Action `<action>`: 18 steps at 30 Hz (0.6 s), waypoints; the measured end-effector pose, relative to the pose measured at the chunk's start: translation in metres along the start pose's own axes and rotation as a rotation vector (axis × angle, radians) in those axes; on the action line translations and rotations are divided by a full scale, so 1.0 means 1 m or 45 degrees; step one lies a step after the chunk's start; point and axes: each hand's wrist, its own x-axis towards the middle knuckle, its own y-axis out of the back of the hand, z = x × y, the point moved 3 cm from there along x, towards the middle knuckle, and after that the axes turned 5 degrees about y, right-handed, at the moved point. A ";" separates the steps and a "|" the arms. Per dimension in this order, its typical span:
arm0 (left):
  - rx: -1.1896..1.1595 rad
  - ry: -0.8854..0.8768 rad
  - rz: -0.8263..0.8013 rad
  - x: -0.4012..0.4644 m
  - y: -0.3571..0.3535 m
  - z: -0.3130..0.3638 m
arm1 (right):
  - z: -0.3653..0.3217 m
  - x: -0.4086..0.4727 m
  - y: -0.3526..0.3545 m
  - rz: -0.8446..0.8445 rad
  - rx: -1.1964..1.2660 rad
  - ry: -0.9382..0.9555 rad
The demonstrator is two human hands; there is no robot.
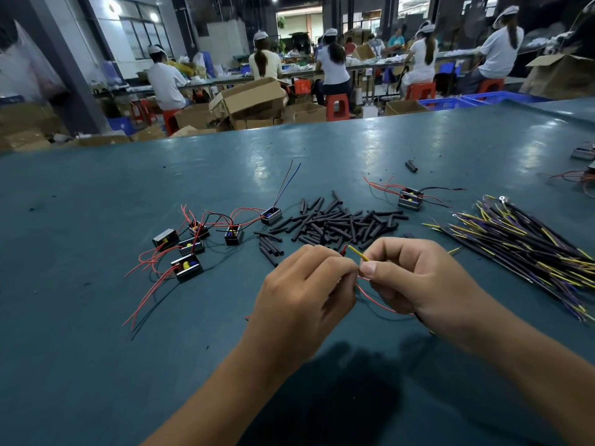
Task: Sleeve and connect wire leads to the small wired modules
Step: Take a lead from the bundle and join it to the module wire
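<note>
Both your hands are up over the green table (96, 317), knuckles toward the camera. Your right hand (415, 278) has its thumb and fingers curled in, pinching a yellow lead (358, 253) that pokes up and left out of the grip. Your left hand (302, 304) is curled right against it, fingertips pinched at the same spot. There's a thin red wire (373, 299) looping down between the two hands, and I think the left one is holding it, but the fingers hide the contact.

Just beyond your hands sits the heap of black sleeve pieces (338, 223). The small modules (190, 249) with red leads are clustered off to the left, one more module (410, 197) sits further back right, and the bundle of yellow and black leads (528, 246) lies at the right.
</note>
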 end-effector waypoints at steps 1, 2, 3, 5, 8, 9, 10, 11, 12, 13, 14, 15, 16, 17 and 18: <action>-0.061 0.087 -0.014 0.001 0.000 0.000 | 0.000 0.000 0.000 0.005 -0.043 0.038; -0.153 0.223 -0.037 0.001 0.000 -0.002 | -0.001 0.000 0.001 0.011 -0.111 0.089; -0.290 0.408 -0.080 0.001 -0.002 -0.003 | -0.001 -0.001 0.002 0.016 -0.213 0.156; -0.685 0.852 -0.231 0.001 -0.007 -0.008 | -0.002 -0.002 0.004 0.018 -0.506 0.309; -1.380 1.508 -0.477 -0.003 -0.014 -0.011 | -0.004 -0.005 0.003 0.018 -0.838 0.524; -1.536 1.637 -0.541 -0.005 -0.015 -0.010 | -0.004 -0.005 0.003 0.023 -0.847 0.547; -1.616 1.669 -0.565 -0.005 -0.015 -0.010 | -0.004 -0.005 0.003 0.027 -0.793 0.534; -1.624 1.626 -0.540 -0.005 -0.015 -0.011 | -0.003 -0.003 0.004 0.033 -0.690 0.492; -1.535 1.520 -0.482 -0.003 -0.013 -0.013 | -0.002 -0.002 0.005 0.042 -0.583 0.438; -1.351 1.362 -0.412 0.000 -0.010 -0.014 | -0.002 -0.001 0.005 0.053 -0.496 0.385; -1.087 1.157 -0.342 0.002 -0.007 -0.015 | -0.002 0.001 0.006 0.067 -0.433 0.337; -0.795 0.921 -0.275 0.004 -0.003 -0.014 | -0.001 0.003 0.006 0.080 -0.385 0.293; -0.549 0.678 -0.220 0.006 0.000 -0.012 | -0.001 0.004 0.008 0.091 -0.347 0.251; -0.363 0.462 -0.178 0.007 0.002 -0.009 | 0.000 0.005 0.008 0.099 -0.308 0.206; -0.233 0.291 -0.146 0.007 0.003 -0.005 | 0.001 0.005 0.009 0.101 -0.258 0.153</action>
